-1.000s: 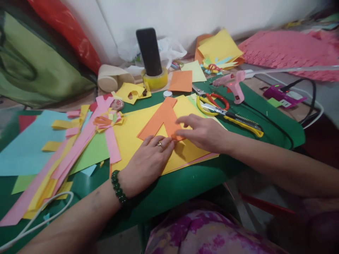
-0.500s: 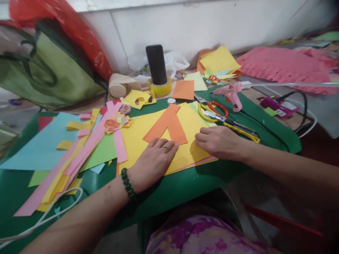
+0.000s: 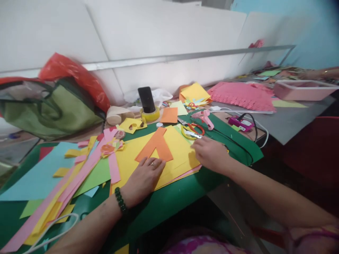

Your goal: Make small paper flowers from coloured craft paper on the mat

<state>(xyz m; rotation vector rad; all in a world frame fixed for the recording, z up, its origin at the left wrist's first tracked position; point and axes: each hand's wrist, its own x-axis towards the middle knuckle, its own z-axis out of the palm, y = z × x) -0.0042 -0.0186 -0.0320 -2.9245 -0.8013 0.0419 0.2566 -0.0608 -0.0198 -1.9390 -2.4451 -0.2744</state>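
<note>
My left hand (image 3: 144, 176) lies flat on a stack of yellow paper (image 3: 180, 155), a ring on one finger. Its fingertips touch the lower end of an orange paper strip (image 3: 152, 144) folded into an upside-down V. My right hand (image 3: 210, 153) rests at the right side of the stack with its fingers curled in. What those fingers hold, if anything, is hidden. Just beyond it lie yellow-handled scissors (image 3: 185, 134), red-handled scissors (image 3: 200, 127) and a utility knife (image 3: 194, 134), its handle mostly covered by the hand.
A pink glue gun (image 3: 205, 118) and purple power adapter (image 3: 240, 124) stand to the right. Pink and yellow paper strips (image 3: 76, 180) spread leftward. A phone (image 3: 146, 99) leans in a tape roll (image 3: 150, 115). Behind are a green bag (image 3: 39, 114) and pink fabric (image 3: 238, 95).
The view has tilted up and turned right, bringing in a pink bin and more wall. My right hand has shifted up towards the utility knife and covers more of it. My left hand stays put.
</note>
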